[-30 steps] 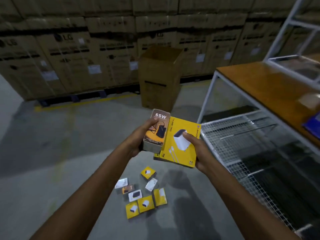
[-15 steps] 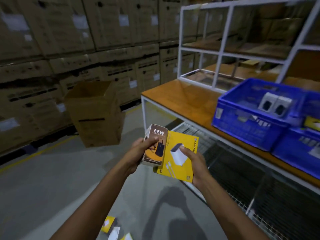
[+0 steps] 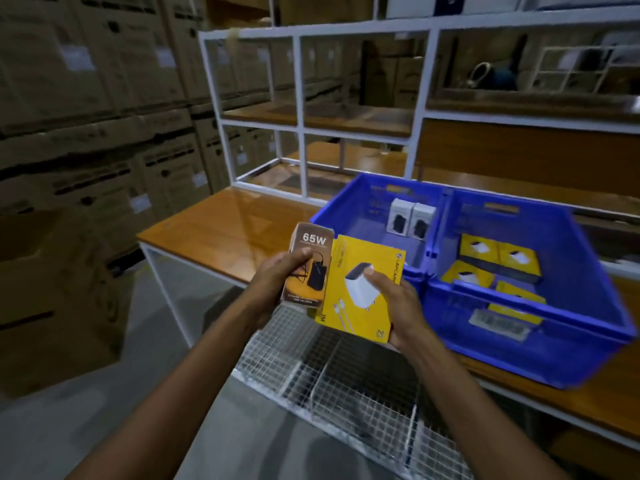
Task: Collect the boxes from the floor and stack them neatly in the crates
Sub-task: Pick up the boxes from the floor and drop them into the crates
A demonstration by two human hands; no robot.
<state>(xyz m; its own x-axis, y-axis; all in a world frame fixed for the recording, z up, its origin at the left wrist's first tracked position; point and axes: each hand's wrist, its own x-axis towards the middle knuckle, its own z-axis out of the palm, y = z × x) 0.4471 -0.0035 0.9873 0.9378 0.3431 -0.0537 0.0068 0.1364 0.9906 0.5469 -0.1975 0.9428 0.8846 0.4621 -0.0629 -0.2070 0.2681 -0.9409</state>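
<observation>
At far left, stacked cartons [image 3: 86,98] beside a wooden table [image 3: 225,220]. In the air before the table edge, left hand [image 3: 277,289] curled round a brown box [image 3: 308,268], overlapping a yellow box [image 3: 356,299] pinched in the right hand [image 3: 398,306], thumb on its face. Further right on the table, two blue crates touching: left crate [image 3: 367,202] with two white boxes [image 3: 410,220] upright, right crate [image 3: 588,306] with yellow packs [image 3: 498,258] lying flat.

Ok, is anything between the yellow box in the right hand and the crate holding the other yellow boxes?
Nothing visible blocks it. The right hand holds the yellow box just in front of that crate; only its near wall needs lifting over.
</observation>
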